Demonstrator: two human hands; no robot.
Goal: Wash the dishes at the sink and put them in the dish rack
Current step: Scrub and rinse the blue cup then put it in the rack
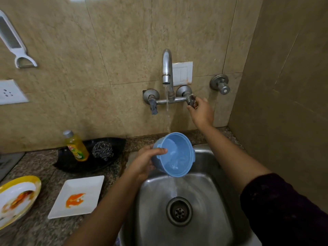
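Smooth round blue plastic bowl (pixel 174 154) over the steel sink (pixel 213 201), toward its 12 o'clock edge, tilted under water from the curved metal tap (pixel 167 68). Gripped at the rim by the left hand (pixel 143 163), thumb over the rim, fingers curled behind.

On the speckled granite counter (pixel 40 226) at 9 o'clock of the sink: square white plate (pixel 78 196) smeared orange, round yellow-rimmed plate (pixel 17 197), yellow soap bottle (pixel 76 146) and wiry steel scrubber (pixel 102 150) on a black tray (pixel 71 164). Beige stone-look tiles behind.

Right hand (pixel 201 110) stretched up at 1 o'clock, fingertips pinching the tap handle (pixel 190 100).

Open sink basin (pixel 211 197) under the blue bowl (pixel 179 153); bottle (pixel 76 147), scourer (pixel 102 150), white plate (pixel 78 185), yellow-rimmed plate (pixel 33 183) along the counter (pixel 44 228).
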